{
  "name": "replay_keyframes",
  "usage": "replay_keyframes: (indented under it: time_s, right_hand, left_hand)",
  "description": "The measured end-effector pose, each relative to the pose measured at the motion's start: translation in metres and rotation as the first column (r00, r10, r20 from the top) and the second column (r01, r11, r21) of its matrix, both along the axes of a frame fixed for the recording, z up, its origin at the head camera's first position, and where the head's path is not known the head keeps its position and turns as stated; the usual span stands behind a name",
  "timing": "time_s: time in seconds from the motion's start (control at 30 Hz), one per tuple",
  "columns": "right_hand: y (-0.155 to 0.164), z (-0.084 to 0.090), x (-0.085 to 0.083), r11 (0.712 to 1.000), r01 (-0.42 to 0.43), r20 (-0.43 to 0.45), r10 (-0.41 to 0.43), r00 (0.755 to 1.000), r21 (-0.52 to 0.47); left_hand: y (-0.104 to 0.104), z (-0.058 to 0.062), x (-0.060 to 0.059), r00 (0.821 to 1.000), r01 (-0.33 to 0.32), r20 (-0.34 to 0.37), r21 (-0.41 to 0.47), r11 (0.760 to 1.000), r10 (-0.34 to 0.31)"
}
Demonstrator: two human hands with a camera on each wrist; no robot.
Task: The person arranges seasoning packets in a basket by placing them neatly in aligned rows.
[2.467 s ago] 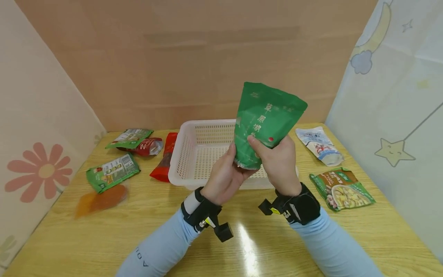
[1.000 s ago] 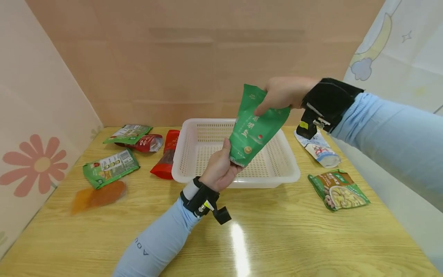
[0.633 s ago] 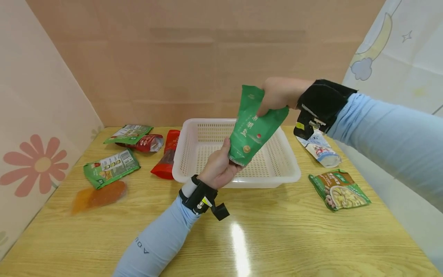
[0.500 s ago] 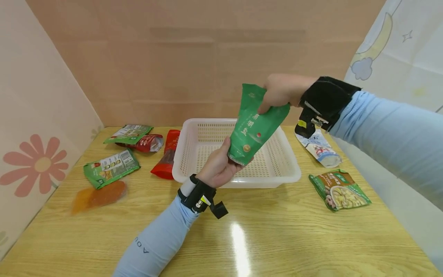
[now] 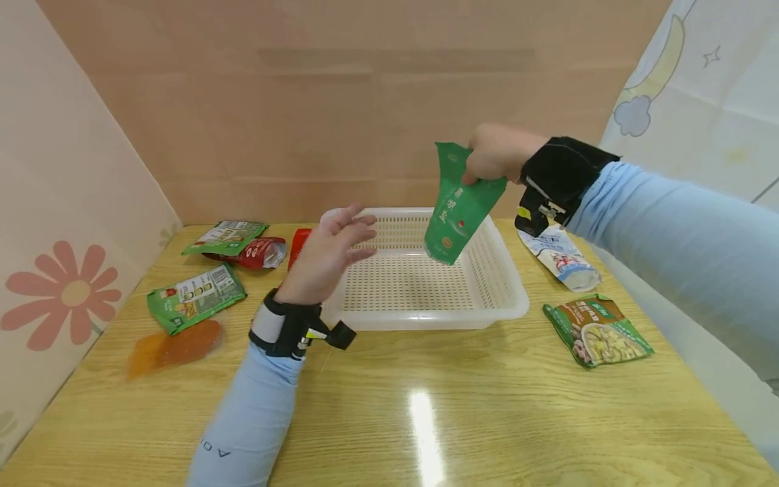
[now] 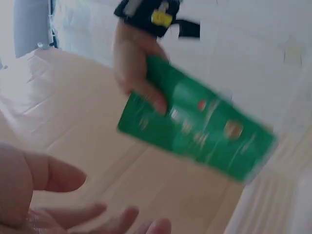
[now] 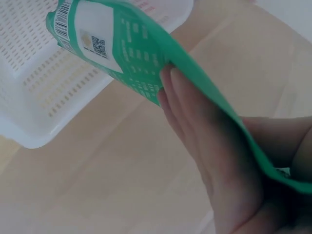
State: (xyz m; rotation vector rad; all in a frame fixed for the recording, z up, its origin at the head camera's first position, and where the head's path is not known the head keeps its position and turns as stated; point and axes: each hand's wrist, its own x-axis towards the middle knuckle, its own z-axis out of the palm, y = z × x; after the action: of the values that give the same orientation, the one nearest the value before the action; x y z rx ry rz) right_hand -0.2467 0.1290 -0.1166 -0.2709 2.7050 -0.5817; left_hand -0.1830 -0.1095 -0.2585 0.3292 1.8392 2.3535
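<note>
My right hand (image 5: 500,154) pinches a green pouch (image 5: 461,215) near its top edge, thumb on the printed front and fingers behind. The pouch hangs tilted over the white plastic basket (image 5: 420,316), its lower end overlapping the basket's inside in the head view. In the right wrist view the back of the pouch (image 7: 97,36) shows a white label and a barcode. My left hand (image 5: 328,253) is apart from the pouch, fingers spread and relaxed, over the basket's left rim. The left wrist view shows the pouch (image 6: 200,122) beyond my left fingers.
Left of the basket lie a red packet (image 5: 299,245), partly hidden by my left hand, green packets (image 5: 197,297), a dark red pouch (image 5: 258,253) and a flat orange packet (image 5: 182,346). To the right lie a white-blue pouch (image 5: 562,260) and a green-brown packet (image 5: 599,331).
My right hand moved from the pouch's lower part to its top edge. My left hand let go of the bottom and moved left, its fingers opening. The pouch now hangs from the right hand alone.
</note>
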Motion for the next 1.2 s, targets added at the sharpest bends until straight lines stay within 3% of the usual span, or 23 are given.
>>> replay_keyframes:
  time_s: [0.07, 0.17, 0.23, 0.3, 0.4, 0.5, 0.7, 0.77, 0.93, 1.2]
  right_hand:
    - [0.004, -0.007, -0.006, 1.000, -0.003, -0.020, 0.003, 1.000, -0.012]
    - [0.010, -0.018, -0.014, 1.000, 0.005, -0.050, -0.006, 0.999, -0.020]
    - [0.014, -0.026, -0.021, 1.000, 0.011, -0.069, -0.012, 0.998, -0.015]
    - [0.018, -0.034, -0.026, 1.000, 0.025, -0.080, -0.024, 0.997, 0.002]
    - [0.024, -0.045, -0.033, 0.998, 0.041, -0.096, -0.037, 0.995, 0.038]
    - [0.030, -0.055, -0.039, 0.996, 0.047, -0.122, -0.038, 0.992, 0.074]
    - [0.036, -0.081, -0.051, 0.993, 0.037, -0.223, -0.012, 0.975, 0.108]
    - [0.035, -0.086, -0.049, 0.992, 0.056, -0.244, -0.026, 0.969, 0.115]
    - [0.032, -0.096, -0.044, 0.985, 0.111, -0.291, -0.068, 0.954, 0.134]
    - [0.036, -0.108, -0.046, 0.981, 0.113, -0.268, -0.067, 0.961, 0.157]
  left_hand:
    - [-0.022, 0.003, -0.005, 0.988, -0.128, -0.107, -0.126, 0.984, 0.114]
    - [-0.059, 0.001, -0.013, 0.947, -0.309, -0.182, -0.298, 0.903, 0.264]
    - [-0.080, -0.005, -0.019, 0.929, -0.369, -0.171, -0.385, 0.846, 0.328]
    - [-0.097, -0.015, -0.026, 0.932, -0.359, -0.121, -0.451, 0.817, 0.342]
    - [-0.108, -0.031, -0.036, 0.953, -0.269, -0.007, -0.481, 0.835, 0.303]
    - [-0.102, -0.043, -0.043, 0.969, -0.149, 0.102, -0.478, 0.866, 0.223]
    - [-0.079, -0.063, -0.056, 0.975, 0.033, 0.211, -0.434, 0.901, 0.066]
    - [-0.075, -0.067, -0.058, 0.975, 0.070, 0.219, -0.434, 0.898, 0.030]
    - [-0.069, -0.068, -0.055, 0.977, 0.109, 0.213, -0.434, 0.895, -0.015]
    - [-0.069, -0.068, -0.053, 0.973, 0.101, 0.229, -0.445, 0.890, 0.004]
